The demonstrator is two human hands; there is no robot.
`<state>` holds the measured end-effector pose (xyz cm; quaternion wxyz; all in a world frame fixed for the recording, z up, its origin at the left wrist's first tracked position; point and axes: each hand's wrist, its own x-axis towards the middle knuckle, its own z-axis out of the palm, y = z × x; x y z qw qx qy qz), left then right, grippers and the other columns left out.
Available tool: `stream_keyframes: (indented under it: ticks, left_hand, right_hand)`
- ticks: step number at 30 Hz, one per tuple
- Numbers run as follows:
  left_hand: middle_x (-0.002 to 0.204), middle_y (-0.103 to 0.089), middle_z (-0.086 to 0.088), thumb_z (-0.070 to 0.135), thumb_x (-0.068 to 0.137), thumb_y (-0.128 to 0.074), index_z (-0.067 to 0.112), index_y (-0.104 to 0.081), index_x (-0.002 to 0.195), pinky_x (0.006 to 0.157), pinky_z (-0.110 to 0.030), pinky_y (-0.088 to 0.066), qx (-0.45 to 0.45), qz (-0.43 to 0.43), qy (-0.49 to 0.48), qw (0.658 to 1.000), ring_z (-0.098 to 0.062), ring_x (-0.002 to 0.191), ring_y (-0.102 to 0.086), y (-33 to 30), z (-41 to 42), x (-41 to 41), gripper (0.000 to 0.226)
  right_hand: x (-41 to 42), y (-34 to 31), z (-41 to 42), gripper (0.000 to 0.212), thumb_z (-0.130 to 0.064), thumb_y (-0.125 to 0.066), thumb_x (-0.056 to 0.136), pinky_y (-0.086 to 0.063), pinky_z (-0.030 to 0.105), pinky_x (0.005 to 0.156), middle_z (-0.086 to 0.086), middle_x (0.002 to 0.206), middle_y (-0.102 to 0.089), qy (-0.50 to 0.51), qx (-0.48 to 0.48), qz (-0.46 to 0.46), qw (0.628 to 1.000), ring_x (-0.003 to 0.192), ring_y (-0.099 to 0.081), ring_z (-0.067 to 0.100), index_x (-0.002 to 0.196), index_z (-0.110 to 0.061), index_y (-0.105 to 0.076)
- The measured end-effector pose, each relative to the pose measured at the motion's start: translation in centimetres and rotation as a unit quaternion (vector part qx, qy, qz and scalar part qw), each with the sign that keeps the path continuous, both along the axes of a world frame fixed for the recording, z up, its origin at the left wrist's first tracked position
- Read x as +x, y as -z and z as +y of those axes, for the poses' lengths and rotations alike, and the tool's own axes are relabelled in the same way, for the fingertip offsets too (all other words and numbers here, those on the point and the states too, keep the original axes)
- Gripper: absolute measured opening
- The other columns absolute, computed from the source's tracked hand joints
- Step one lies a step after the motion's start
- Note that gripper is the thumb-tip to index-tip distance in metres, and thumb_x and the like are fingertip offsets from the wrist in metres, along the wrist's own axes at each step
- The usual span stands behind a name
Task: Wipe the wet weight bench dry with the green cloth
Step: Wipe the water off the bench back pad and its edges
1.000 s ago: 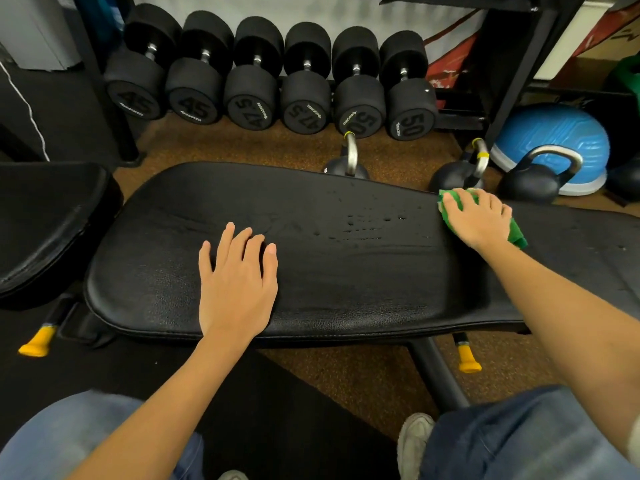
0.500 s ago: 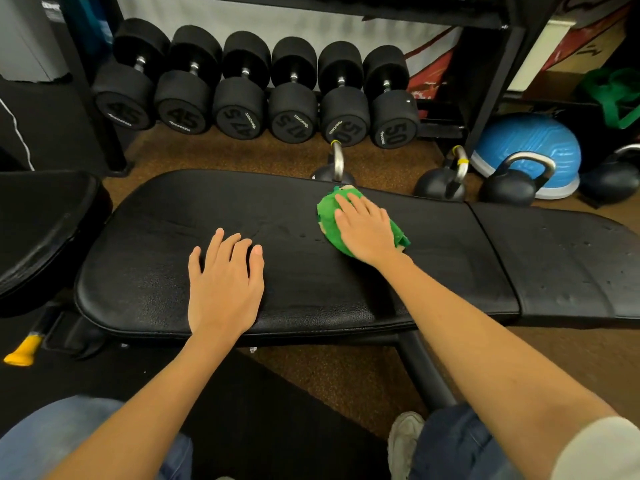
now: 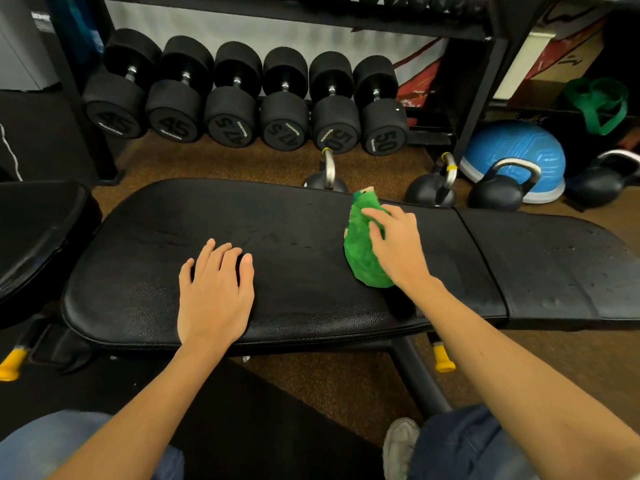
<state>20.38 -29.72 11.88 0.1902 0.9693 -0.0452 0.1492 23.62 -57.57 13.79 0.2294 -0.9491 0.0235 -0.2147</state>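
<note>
The green cloth is being held bunched on the black pad of the weight bench by the right hand. The fingers are being curled loosely over the top of the wad, only partly closed, so that the cloth is being pinched between the fingertips and the palm, not gripped in a fist; most of the green fabric is being left showing on the thumb side of the fingers and below them, toward the near edge of the pad. The left hand is being rested flat on the pad, fingers stretched out and close together, nothing held, well apart from the cloth.

The cloth is being judged as light, soft and limp: it is crumpling wherever it is pressed, so it will probably fold under the fingers unless spread. A flatter hold is being suggested, with the palm laid over the middle of the wad and the fingertips pinning its leading edge, so that more fabric is being kept against the pad. The padded cover is being judged smooth and slick where wet, so the cloth should slide easily and may slip out from under a loose grip.

Droplets are being seen just beyond the fingertips of the left hand, between the two hands, and more are being seen on the seat pad past the right wrist.
</note>
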Motion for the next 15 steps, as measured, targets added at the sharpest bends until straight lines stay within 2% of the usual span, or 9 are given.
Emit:
stream_keyframes:
  ticks: [3,5,7,9,10,12,14,15]
  left_hand:
    - [0.135,-0.056,-0.005,0.043,0.098,-0.021,0.013,-0.061,0.124,0.112,-0.046,-0.023,-0.006,-0.001,0.0,1.0,-0.021,0.139,-0.034,-0.1,0.0,0.0,0.056]
    - [0.135,-0.056,-0.005,0.043,0.098,-0.021,0.012,-0.061,0.124,0.111,-0.046,-0.025,-0.004,-0.002,0.003,1.0,-0.021,0.139,-0.034,-0.1,0.0,0.0,0.057]
    - [0.135,-0.056,-0.004,0.043,0.098,-0.02,0.013,-0.06,0.124,0.111,-0.046,-0.026,0.0,-0.001,0.003,1.0,-0.021,0.139,-0.034,0.0,0.0,0.0,0.057]
    - [0.134,-0.056,-0.004,0.043,0.098,-0.02,0.013,-0.061,0.123,0.11,-0.045,-0.026,0.004,0.001,0.004,1.0,-0.021,0.139,-0.035,0.0,0.0,0.1,0.057]
    - [0.134,-0.056,-0.004,0.043,0.098,-0.02,0.013,-0.061,0.123,0.11,-0.045,-0.026,0.006,0.0,0.004,1.0,-0.021,0.138,-0.035,0.1,0.0,0.1,0.056]
    - [0.134,-0.057,-0.004,0.042,0.098,-0.021,0.013,-0.061,0.123,0.11,-0.046,-0.026,0.009,-0.001,0.004,1.0,-0.021,0.138,-0.036,0.1,0.0,0.0,0.055]
    - [0.134,-0.057,-0.005,0.042,0.098,-0.022,0.013,-0.061,0.123,0.11,-0.046,-0.026,0.01,-0.001,0.002,1.0,-0.022,0.138,-0.036,0.1,0.0,0.0,0.055]
    - [0.134,-0.057,-0.005,0.042,0.098,-0.022,0.013,-0.061,0.123,0.11,-0.046,-0.026,0.009,-0.001,0.002,1.0,-0.022,0.138,-0.036,0.1,0.0,0.1,0.055]
  right_hand:
    - [-1.3,-2.6,-3.6,0.029,-0.012,-0.058,0.092,-0.036,0.021,0.093,0.003,0.118,-0.065,0.009,0.077,-0.043,0.996,0.104,-0.059,0.018,0.119,-0.017,-0.066]
    - [-2.4,-4.0,-6.9,0.031,-0.018,-0.059,0.092,-0.04,0.022,0.091,-0.002,0.115,-0.065,0.045,0.11,-0.013,0.993,0.101,-0.057,0.012,0.123,-0.024,-0.063]
    - [-3.4,-4.1,-10.2,0.036,-0.02,-0.059,0.092,-0.04,0.029,0.096,0.0,0.12,-0.062,0.075,0.106,0.029,0.991,0.108,-0.055,0.015,0.128,-0.029,-0.057]
    - [-4.0,-2.8,-12.7,0.039,-0.023,-0.057,0.093,-0.035,0.036,0.101,0.009,0.13,-0.058,0.123,0.038,0.089,0.988,0.118,-0.051,0.026,0.132,-0.024,-0.054]
    - [-4.2,-1.9,-13.3,0.042,-0.032,-0.052,0.094,-0.031,0.043,0.106,0.013,0.138,-0.051,0.155,-0.008,0.134,0.979,0.126,-0.044,0.032,0.135,-0.024,-0.051]
    - [-4.4,-0.4,-13.4,0.048,-0.045,-0.032,0.099,-0.012,0.057,0.114,0.012,0.155,-0.026,0.22,-0.051,0.225,0.948,0.143,-0.018,0.034,0.144,-0.029,-0.039]
    - [-4.3,0.6,-12.6,0.053,-0.048,-0.019,0.1,0.005,0.061,0.112,0.007,0.161,-0.007,0.251,-0.062,0.259,0.931,0.147,0.004,0.028,0.149,-0.029,-0.027]
    - [-4.2,0.8,-11.9,0.057,-0.052,-0.016,0.099,0.009,0.061,0.112,0.008,0.161,-0.005,0.257,-0.068,0.26,0.928,0.147,0.008,0.027,0.15,-0.027,-0.024]
